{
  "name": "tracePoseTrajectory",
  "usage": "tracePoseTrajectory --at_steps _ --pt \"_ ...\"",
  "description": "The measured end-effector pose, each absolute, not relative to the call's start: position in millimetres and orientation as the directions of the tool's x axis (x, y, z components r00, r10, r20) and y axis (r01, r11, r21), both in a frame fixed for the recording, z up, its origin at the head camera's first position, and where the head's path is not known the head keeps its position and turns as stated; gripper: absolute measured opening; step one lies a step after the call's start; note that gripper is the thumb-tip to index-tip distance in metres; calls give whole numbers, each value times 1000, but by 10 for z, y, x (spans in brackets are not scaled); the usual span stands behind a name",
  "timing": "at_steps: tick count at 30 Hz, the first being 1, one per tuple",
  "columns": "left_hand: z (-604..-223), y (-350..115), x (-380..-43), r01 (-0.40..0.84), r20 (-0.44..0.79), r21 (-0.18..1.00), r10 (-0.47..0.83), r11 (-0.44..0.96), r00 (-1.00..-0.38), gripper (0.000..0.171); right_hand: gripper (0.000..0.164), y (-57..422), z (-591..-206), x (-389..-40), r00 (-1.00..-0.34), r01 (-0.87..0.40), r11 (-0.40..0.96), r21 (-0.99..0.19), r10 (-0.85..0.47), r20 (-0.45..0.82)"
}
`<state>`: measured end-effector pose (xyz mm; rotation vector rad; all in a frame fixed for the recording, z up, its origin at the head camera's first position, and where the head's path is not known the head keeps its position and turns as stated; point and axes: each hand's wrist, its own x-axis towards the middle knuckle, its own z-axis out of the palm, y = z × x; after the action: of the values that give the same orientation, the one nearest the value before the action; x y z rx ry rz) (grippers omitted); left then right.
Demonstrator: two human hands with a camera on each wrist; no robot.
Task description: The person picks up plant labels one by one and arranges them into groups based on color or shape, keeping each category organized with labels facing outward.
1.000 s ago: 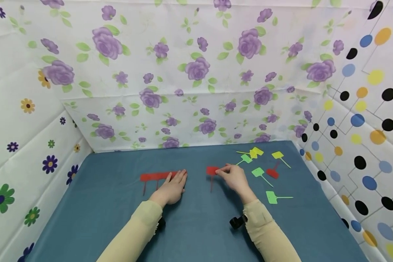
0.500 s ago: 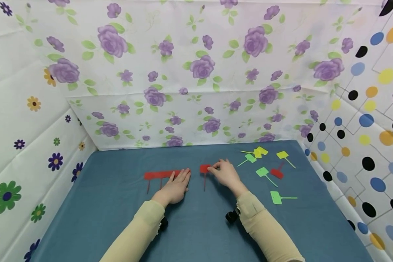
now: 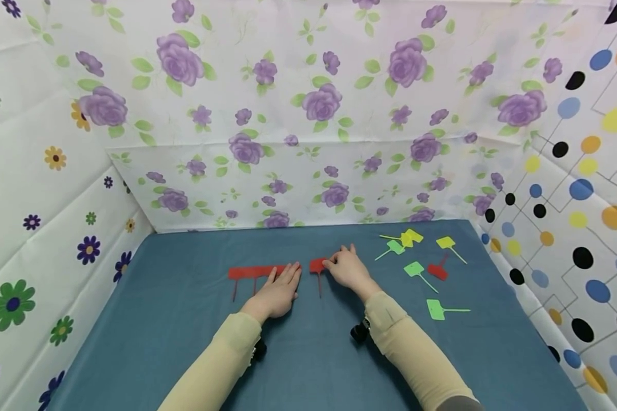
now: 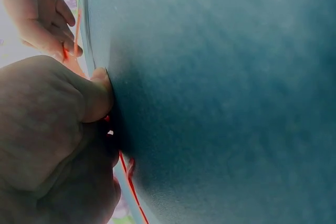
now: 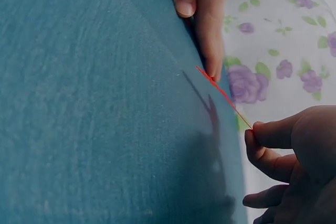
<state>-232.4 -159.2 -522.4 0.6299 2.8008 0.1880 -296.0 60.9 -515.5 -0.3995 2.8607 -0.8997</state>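
In the head view, my left hand [image 3: 275, 294] lies with straight fingers over the right end of a row of red T-shaped plant labels [image 3: 241, 272], whose thin stems point toward me. That hand covers part of the row. To its right, my right hand [image 3: 348, 269] pinches another red plant label [image 3: 316, 266] by the right edge of its head, stem pointing toward me. A small gap separates this label from the left fingertips. In the right wrist view, thumb and finger hold the red label [image 5: 223, 94] edge-on, a little above the cloth, with its shadow below.
At the right lie loose labels: green ones [image 3: 435, 309], yellow ones [image 3: 445, 242] and one red label [image 3: 437, 271]. A blue cloth [image 3: 185, 342] covers the table. Flowered fabric [image 3: 247, 182] stands along the back, and dotted fabric [image 3: 555, 228] along the right side.
My right hand has moved left with the pinched red label, narrowing the gap to the row. The left hand has stayed in place on the row. The head view has shifted slightly.
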Motion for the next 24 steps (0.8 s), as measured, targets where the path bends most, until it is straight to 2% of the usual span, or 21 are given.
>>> tracePoseTrajectory --at_steps 6,24 --pt "-5195 -1571 -2328 409 -229 167 439 897 -869 61 54 564 -5157 -2970 -962 -198 794 -575 -270 -41" --pt "-5212 -1568 -2331 388 -245 153 415 909 -876 61 35 430 -5199 -3020 -972 -136 833 -537 -217 -90"
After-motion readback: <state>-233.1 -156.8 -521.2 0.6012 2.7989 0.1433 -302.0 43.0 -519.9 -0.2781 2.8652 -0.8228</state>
